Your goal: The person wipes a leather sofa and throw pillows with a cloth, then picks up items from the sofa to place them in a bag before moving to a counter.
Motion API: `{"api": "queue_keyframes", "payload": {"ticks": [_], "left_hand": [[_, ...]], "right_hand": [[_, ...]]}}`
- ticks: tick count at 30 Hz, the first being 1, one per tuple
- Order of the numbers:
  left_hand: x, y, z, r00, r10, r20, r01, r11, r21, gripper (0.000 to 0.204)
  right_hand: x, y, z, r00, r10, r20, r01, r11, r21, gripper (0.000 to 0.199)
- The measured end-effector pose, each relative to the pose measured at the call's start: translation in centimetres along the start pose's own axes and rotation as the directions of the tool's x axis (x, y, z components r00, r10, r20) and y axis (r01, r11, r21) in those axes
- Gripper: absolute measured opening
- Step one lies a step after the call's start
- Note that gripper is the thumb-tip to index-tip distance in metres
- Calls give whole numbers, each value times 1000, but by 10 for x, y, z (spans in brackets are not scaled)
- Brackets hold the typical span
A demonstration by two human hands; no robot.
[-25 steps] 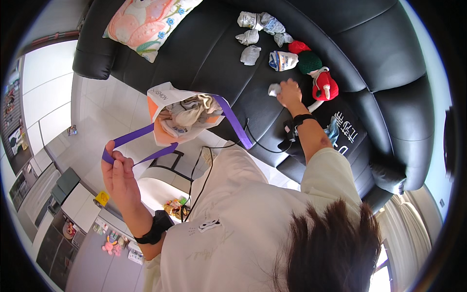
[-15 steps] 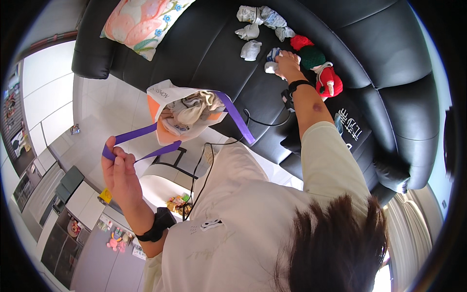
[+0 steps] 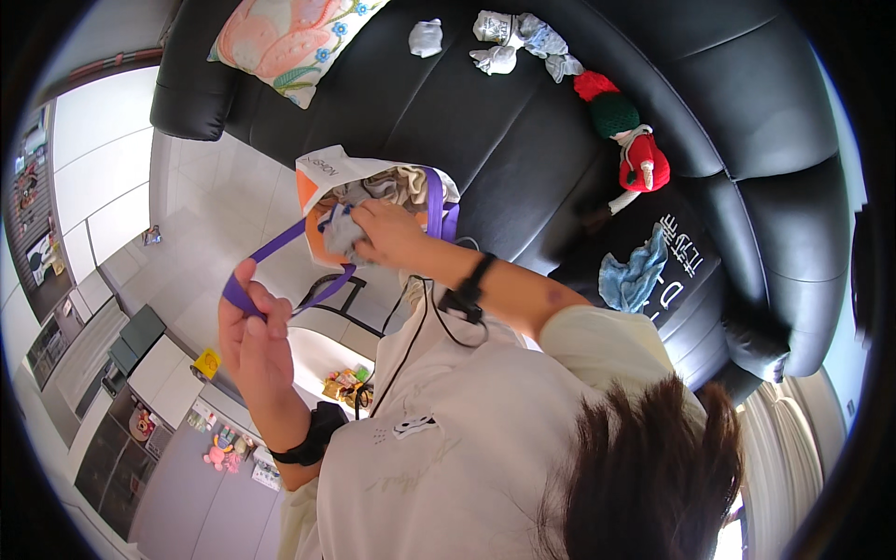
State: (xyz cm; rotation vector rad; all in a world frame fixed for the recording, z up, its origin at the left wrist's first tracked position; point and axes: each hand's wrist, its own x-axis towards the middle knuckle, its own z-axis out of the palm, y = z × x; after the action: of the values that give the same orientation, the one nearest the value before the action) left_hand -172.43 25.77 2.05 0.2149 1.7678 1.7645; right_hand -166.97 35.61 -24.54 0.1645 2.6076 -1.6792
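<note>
Fingers (image 3: 350,238) of my right hand (image 3: 397,238) are curled shut on a small grey cloth (image 3: 343,233), pressing it into the open mouth of the tote bag (image 3: 373,191) at centre frame. My left hand (image 3: 252,341), lower left of the frame, is closed round the bag's purple strap (image 3: 280,247) and holds it taut. The strap's long axis runs from that fist up and right to the bag's rim, so the bag hangs up and right of the left hand, mouth facing me, directly under the right hand, which is the nearer one. On the black sofa (image 3: 523,121) more pale cloths (image 3: 509,42) lie at the upper centre, well apart from both hands, beside a red and green knitted doll (image 3: 625,131).
</note>
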Motion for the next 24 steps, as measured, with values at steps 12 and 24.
{"api": "queue_keyframes", "payload": {"ticks": [12, 24], "left_hand": [[-11, -12, -42, 982, 61, -178, -57, 998, 28, 49], [-6, -18, -35, 981, 60, -185, -44, 995, 91, 51]], "right_hand": [[15, 61, -153, 919, 171, 356, -375, 662, 649, 25], [77, 187, -206, 864, 441, -244, -490, 622, -611, 51]]}}
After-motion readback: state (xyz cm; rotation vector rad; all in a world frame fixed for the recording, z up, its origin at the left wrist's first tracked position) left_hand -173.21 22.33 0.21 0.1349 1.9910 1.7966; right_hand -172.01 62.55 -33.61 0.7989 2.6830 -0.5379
